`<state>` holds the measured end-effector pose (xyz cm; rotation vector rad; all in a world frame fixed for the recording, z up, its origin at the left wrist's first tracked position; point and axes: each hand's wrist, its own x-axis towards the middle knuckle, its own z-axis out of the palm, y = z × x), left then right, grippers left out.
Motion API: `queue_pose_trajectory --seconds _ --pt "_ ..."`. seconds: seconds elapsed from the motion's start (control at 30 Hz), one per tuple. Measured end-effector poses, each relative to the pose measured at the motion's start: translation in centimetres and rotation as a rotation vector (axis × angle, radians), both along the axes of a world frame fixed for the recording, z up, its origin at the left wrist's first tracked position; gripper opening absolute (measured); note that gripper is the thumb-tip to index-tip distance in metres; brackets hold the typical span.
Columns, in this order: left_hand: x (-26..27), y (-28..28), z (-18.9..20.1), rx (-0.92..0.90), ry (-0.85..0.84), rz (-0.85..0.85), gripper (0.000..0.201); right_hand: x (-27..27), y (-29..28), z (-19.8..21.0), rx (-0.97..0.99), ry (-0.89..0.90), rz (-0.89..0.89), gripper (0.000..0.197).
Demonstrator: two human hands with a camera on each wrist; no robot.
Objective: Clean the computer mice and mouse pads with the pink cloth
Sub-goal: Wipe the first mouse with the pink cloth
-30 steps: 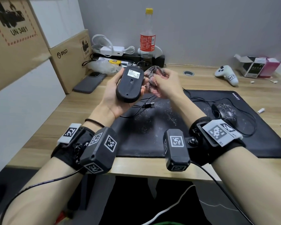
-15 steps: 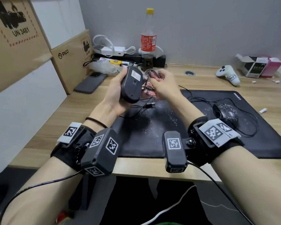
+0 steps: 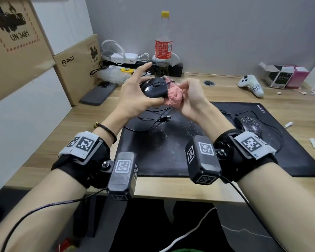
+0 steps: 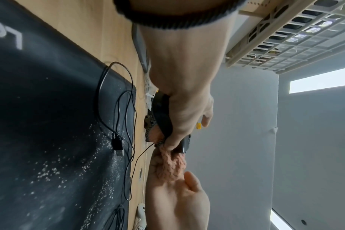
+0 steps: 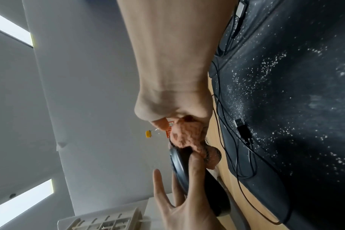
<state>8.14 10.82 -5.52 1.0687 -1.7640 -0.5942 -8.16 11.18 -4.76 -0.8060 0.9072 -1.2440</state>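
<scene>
Two hands are up above the desk (image 3: 65, 124). The left hand (image 3: 133, 95) grips a black mouse (image 3: 154, 87), top side up, with the thumb under it and one finger sticking out. At 3 o'clock of the mouse, touching it, the right hand (image 3: 191, 99) squeezes a bunched pink cloth (image 3: 174, 96). Below them lies a big black mouse pad (image 3: 162, 151) with white specks. A second mouse (image 3: 249, 125), speckled too, sits on the pad at 4 o'clock of the hands.
</scene>
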Motion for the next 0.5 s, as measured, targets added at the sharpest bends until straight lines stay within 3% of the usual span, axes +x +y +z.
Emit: queue_pose_trajectory --seconds 0.07,0.23,0.43,0.5 --pt "0.2 -0.4 0.0 0.014 -0.008 0.02 0.101 -0.7 -0.1 -0.2 -0.038 -0.033 0.022 0.059" --pt "0.4 -0.9 0.1 0.016 -0.045 0.007 0.104 -1.0 0.5 -0.8 -0.191 0.004 0.157 0.033" --pt "0.0 -1.0 0.4 -0.024 -0.148 -0.033 0.096 -0.4 0.1 -2.2 -0.136 -0.102 0.074 0.026" --pt "-0.2 -0.8 0.2 -0.052 -0.206 -0.022 0.093 0.1 -0.3 -2.4 -0.074 -0.06 0.065 0.037"
